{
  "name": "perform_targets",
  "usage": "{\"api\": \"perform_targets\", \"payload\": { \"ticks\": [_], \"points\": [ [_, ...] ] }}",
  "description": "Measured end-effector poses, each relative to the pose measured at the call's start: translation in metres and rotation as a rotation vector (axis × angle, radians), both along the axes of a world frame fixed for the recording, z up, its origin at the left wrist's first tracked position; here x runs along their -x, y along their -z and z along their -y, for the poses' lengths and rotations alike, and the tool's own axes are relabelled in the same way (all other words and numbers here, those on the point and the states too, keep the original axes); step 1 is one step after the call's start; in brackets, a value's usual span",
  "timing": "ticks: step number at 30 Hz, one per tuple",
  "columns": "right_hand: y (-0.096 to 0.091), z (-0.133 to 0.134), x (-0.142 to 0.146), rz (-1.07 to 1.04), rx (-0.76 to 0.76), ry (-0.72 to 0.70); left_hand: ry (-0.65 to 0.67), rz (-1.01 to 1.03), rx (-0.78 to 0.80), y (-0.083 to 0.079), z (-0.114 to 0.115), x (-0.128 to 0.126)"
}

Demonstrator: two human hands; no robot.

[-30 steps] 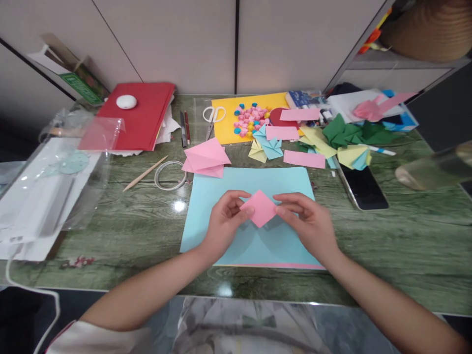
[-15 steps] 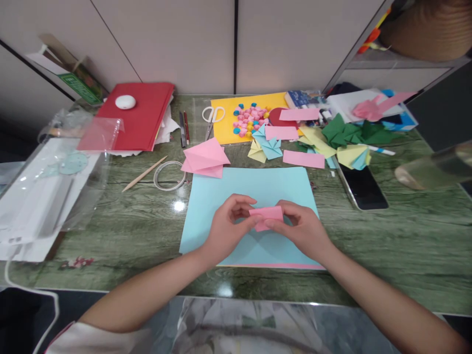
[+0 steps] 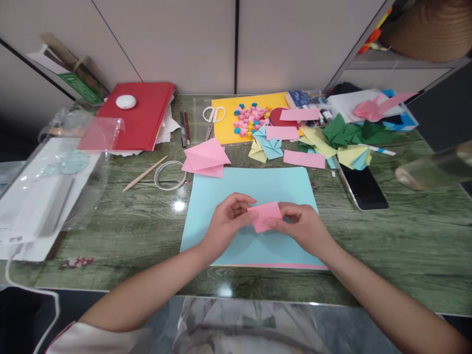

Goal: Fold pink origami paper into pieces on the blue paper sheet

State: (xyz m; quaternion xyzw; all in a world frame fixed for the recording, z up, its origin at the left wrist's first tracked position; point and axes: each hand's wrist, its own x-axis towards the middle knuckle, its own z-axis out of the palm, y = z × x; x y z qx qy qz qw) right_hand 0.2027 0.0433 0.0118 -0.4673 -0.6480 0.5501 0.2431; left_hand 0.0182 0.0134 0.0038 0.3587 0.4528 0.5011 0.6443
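Observation:
A small folded pink paper [image 3: 264, 216] is held between both hands just above a light blue sheet [image 3: 221, 191] that lies on the green table. My left hand [image 3: 225, 223] pinches the paper's left edge with thumb and fingers. My right hand [image 3: 304, 227] pinches its right side, fingers curled around the edge. The paper is tilted, with one corner pointing down. Both forearms reach in from the near edge of the table.
A larger folded pink piece [image 3: 205, 157], a tape ring [image 3: 168, 175] and a wooden stick [image 3: 145, 173] lie behind the blue sheet. Scissors [image 3: 213, 116], a yellow sheet [image 3: 225, 127] with small paper hearts, coloured folded papers and a phone [image 3: 362, 187] sit at the back right. A red folder [image 3: 137, 115] and plastic bags [image 3: 47, 187] lie left.
A second ago the pink paper was held flat as a diamond. The hands have since drawn closer and turned it, so it now shows as a smaller tilted shape.

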Motion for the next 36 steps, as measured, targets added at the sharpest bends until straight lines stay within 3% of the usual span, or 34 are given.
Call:
{"api": "perform_targets", "payload": {
  "ticks": [5,13,19,23,30,36],
  "points": [
    [0.000,0.000,0.001,0.022,-0.050,0.005,0.005,-0.061,0.087,-0.002,-0.001,-0.001],
    [-0.009,-0.002,0.001,0.042,-0.035,-0.048,-0.008,-0.162,0.051,-0.002,0.001,0.000],
    [-0.008,0.000,0.002,0.111,-0.048,-0.008,0.004,-0.134,0.073,-0.003,0.001,-0.003],
    [-0.003,-0.002,-0.001,0.072,-0.052,0.015,0.006,-0.089,0.068,-0.005,0.001,-0.002],
    [-0.003,-0.001,-0.001,-0.010,0.008,-0.022,-0.026,-0.248,-0.002,-0.002,0.000,-0.001],
    [0.000,0.000,0.000,0.062,-0.020,0.000,0.041,-0.121,0.010,-0.002,0.000,-0.002]
  ]
}}
